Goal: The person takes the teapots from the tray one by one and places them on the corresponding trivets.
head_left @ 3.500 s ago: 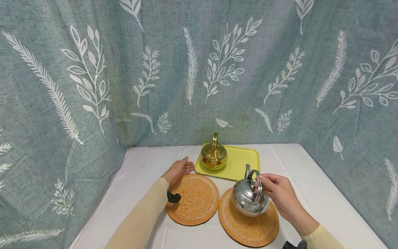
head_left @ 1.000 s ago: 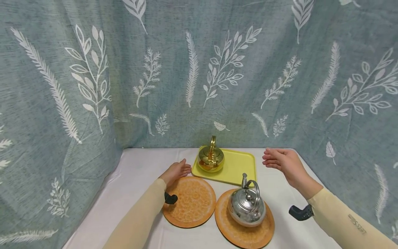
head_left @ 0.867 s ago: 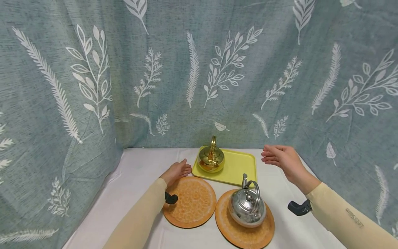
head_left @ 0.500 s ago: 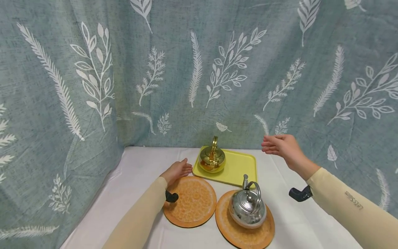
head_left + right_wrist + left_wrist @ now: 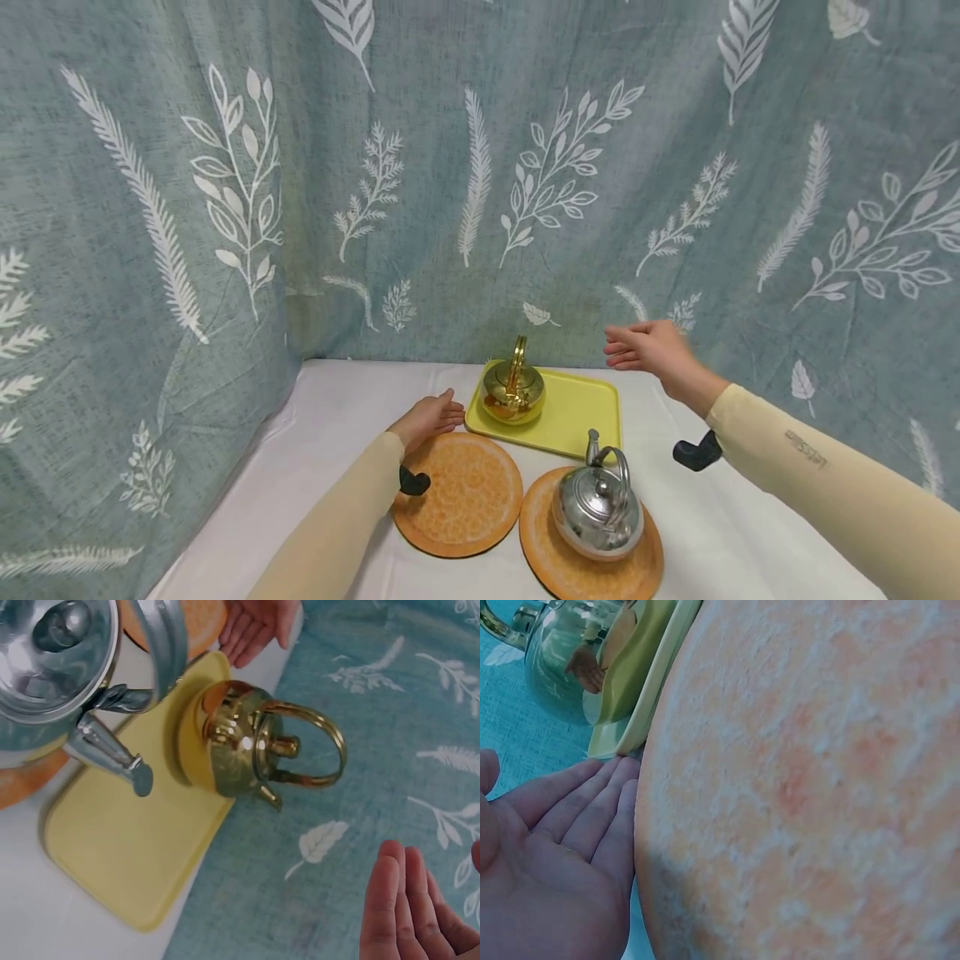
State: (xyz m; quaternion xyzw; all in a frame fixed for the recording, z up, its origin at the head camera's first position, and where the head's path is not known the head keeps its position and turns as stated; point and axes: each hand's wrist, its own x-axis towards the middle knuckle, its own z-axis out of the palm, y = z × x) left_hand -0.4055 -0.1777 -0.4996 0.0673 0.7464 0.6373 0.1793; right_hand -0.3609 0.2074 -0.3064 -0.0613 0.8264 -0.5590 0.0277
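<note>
Drifting left since the earlier frame, the right hand is hovering empty, fingers nearly straight; the golden kettle is sitting on the yellow tray, leftward and below them, while the nearer left hand is lying beside that tray, straight-fingered, holding nothing

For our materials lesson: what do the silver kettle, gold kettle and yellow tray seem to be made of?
Silver kettle: polished metal, perhaps stainless steel, given sharp highlights.
Gold kettle: glossy gold-coloured metal, possibly brass or plated; it mirrors its surroundings.
Yellow tray: probably smooth plastic, from its even colour and rounded rim.
</note>
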